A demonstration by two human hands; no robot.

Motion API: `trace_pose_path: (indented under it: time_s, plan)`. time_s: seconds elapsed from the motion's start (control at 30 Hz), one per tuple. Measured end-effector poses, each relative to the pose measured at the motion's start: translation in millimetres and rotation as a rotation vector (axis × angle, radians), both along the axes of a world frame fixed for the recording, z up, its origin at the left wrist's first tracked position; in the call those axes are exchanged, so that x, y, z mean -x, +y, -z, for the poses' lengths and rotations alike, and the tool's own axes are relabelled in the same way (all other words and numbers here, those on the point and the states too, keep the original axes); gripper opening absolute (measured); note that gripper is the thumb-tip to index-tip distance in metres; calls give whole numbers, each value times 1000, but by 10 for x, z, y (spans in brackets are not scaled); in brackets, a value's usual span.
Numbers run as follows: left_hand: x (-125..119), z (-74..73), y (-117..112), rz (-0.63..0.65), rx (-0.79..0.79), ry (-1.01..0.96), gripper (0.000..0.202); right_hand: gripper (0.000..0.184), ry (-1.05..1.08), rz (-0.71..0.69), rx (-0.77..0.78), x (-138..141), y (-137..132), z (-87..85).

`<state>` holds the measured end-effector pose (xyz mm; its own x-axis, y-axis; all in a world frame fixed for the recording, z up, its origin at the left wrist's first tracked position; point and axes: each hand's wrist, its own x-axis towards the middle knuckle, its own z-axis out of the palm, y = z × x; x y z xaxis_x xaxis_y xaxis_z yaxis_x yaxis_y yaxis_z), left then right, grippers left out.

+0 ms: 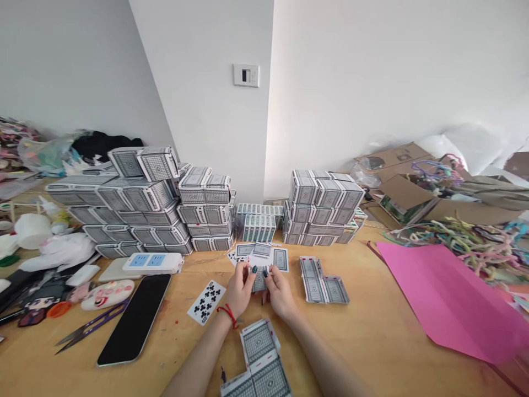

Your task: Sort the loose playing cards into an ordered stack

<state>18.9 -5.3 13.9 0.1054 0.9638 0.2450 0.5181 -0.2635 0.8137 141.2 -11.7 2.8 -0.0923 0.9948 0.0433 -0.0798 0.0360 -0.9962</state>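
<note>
The gray card [259, 281] is right between the left hand [239, 288] and the right hand [280, 292], about as near to 1 as the other, and both pinch its sides, but I cannot tell which way its long side runs.

Head view, one: head-worn camera, facing forward and down across a wooden table [363, 342] — wide coverage, side to side. Left hand [240, 289] and right hand [280, 289] at near range, just below centre (forearms [201, 358] enter from the bottom edge). Pale wall [372, 66] beyond — fills the upper part.
</note>
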Motion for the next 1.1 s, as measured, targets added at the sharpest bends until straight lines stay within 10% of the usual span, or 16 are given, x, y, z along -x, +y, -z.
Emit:
trace_pose_path:
  time_s: [0.53,1.1]
  plan:
    - [-111,57,-70,15,-138,276,20,47,-75,180,89,42,-8,-80]
    - [-104,29,-82,-102,-60,61,24,49,-223,254,-41,83,-11,-11]
